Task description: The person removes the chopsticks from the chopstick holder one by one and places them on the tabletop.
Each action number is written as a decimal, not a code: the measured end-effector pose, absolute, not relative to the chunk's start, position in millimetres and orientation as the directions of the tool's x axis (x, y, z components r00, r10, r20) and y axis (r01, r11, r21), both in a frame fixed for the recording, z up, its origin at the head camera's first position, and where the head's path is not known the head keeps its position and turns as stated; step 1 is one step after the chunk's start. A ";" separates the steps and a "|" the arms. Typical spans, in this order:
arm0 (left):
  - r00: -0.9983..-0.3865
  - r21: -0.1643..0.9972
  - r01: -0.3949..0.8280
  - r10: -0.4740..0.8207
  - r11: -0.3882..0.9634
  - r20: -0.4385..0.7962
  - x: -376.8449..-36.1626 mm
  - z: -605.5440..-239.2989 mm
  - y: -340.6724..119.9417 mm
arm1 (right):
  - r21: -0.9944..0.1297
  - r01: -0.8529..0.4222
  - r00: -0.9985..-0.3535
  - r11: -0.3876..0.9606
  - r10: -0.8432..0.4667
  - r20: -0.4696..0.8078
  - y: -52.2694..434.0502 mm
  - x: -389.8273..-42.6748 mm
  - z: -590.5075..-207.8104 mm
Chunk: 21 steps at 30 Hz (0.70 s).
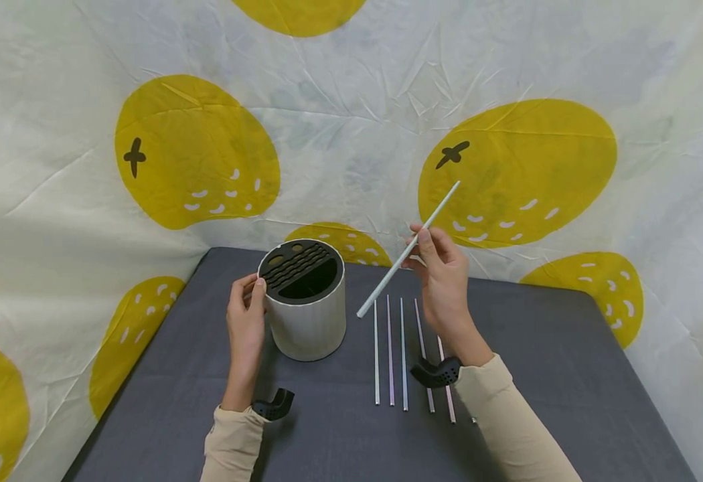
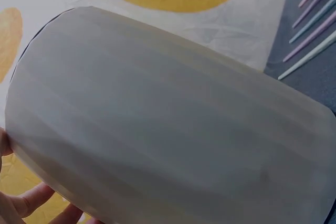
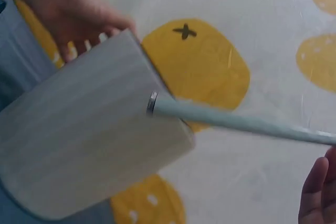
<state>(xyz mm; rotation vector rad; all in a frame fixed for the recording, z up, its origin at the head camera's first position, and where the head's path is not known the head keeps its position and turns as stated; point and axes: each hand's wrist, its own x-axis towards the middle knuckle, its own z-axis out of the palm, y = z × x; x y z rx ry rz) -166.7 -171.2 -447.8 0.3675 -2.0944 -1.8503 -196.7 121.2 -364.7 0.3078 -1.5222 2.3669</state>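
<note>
My right hand (image 1: 444, 284) pinches a pale green chopstick (image 1: 387, 278) between thumb and fingers, above the table. The chopstick slants, its thicker end down toward the holder; in the right wrist view that end has a silvery cap. A white cylindrical utensil holder (image 1: 307, 328) stands upright, its black lid (image 1: 327, 294) showing round holes, wavy slots and a half-round opening. My left hand (image 1: 247, 311) holds the holder's left side near the rim, its fingers (image 3: 79, 45) curved against the wall. The chopstick is apart from the holder.
Several pastel chopsticks (image 1: 390, 355) lie side by side on the dark grey table (image 1: 327, 428), right of the holder; my right arm hides part of them. White cloth (image 1: 351, 154) with yellow fruit prints hangs behind and beside the table.
</note>
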 end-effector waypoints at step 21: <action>-0.917 0.990 0.024 -0.392 0.140 0.077 -166.9 -451.3 -170.9 | -0.991 0.116 -0.967 0.060 0.235 -0.099 251.6 -173.0 -458.8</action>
